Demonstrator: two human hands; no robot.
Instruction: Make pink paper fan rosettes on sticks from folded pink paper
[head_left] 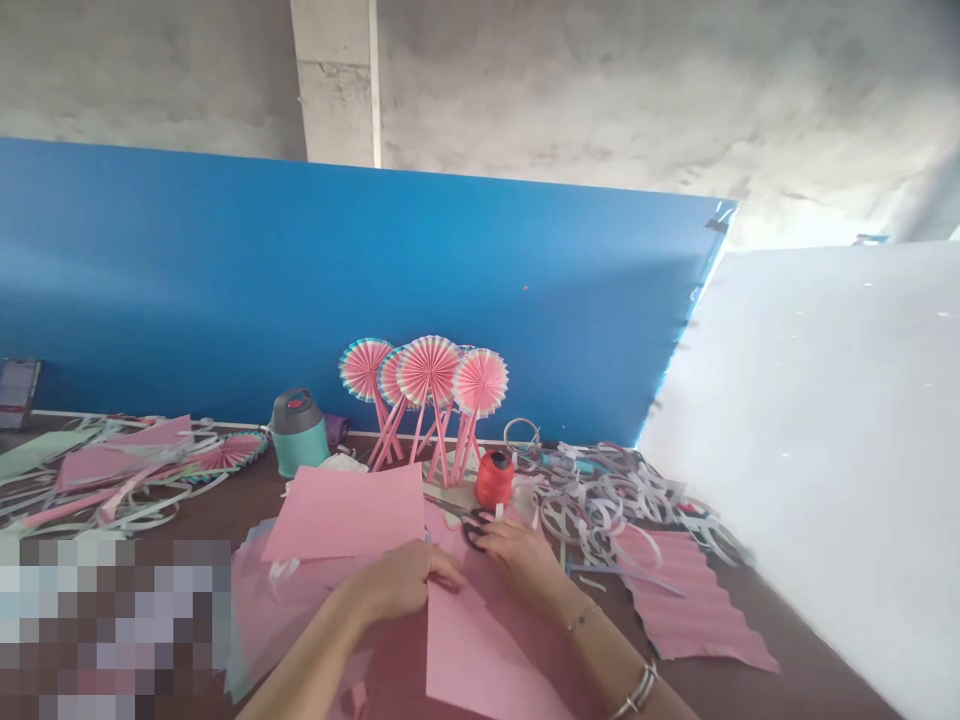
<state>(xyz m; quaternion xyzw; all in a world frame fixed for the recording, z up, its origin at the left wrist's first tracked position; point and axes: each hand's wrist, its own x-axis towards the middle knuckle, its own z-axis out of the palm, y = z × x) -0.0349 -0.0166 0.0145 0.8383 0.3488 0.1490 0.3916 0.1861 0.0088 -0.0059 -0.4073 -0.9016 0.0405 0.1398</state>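
Note:
Pink paper sheets (480,650) lie in front of me, some overlapping. My left hand (409,580) rests at the upper left edge of the nearest sheet, its fingers bent over the paper; whether they pinch anything is hidden. My right hand (521,565) reaches to the black handles of a pair of scissors (474,528), fingertips at the loops. The scissor blades point left, toward another pink sheet (352,515). Just behind the scissors stands a red thread spool (494,480).
Pink pleated paper fans (431,370) on sticks stand before a blue panel (225,280). A teal container (299,435) is left of them. Paper strips (600,495) lie right, beside a creased pink sheet (694,595). More strips and paper (127,465) lie left.

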